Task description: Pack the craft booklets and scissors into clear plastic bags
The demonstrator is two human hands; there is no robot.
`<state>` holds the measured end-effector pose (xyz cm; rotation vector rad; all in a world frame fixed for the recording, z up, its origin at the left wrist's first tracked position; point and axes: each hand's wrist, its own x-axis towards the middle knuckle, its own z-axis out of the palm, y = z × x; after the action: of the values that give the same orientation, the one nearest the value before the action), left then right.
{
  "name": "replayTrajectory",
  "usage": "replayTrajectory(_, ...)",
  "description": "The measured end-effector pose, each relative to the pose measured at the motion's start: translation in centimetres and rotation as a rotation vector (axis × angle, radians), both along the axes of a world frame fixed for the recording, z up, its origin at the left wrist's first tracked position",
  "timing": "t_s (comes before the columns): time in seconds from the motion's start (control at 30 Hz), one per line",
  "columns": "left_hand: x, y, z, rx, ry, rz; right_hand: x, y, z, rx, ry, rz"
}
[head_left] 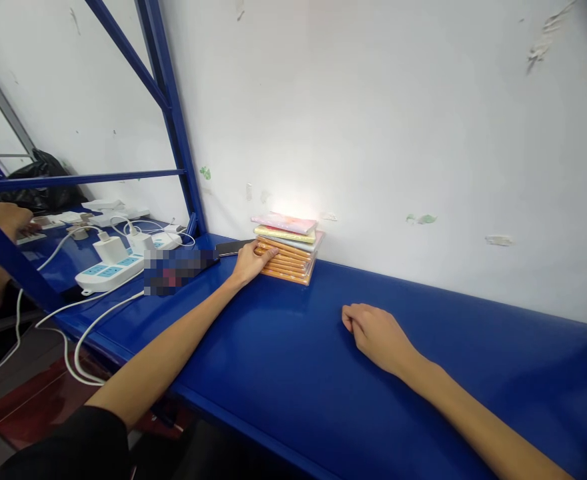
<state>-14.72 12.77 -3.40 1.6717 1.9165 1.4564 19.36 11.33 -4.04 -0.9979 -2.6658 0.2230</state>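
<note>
Against the wall, on the blue table (273,360), stands a stack of thin notebooks (286,267). Its lower part is several orange notebooks; yellow, pale and pink (286,223) ones lie on top. My left hand (250,262) reaches to the stack's left side, its fingers closed on the edges of the orange notebooks. How many it grips is hidden. My right hand (376,333) rests on the table to the right of the stack, fingers curled in, with nothing visible in it.
Left of the stack lie a dark phone-like slab (231,249) and a blurred-out item (173,272). A white power strip (123,267) holds chargers, and cables hang over the table edge. A blue metal frame (173,127) rises at left; another person's arm (3,217) shows beyond it.
</note>
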Motion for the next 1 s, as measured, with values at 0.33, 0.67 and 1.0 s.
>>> replayTrajectory(0.33, -0.1, -0.3, -0.1, 0.124, 0.029, -0.076, -0.1, 0.0, 0.0, 0.001, -0.014, -0.001)
replayTrajectory(0.67, 0.6, -1.9, 2.2, 0.447, 0.358, 0.086, -0.1, 0.0, -0.1, -0.006, -0.002, -0.002)
replayTrajectory(1.0, 1.2, -1.2, 3.0, 0.436, 0.861, 0.073, -0.1, 0.1, -0.2, 0.0, -0.007, 0.0)
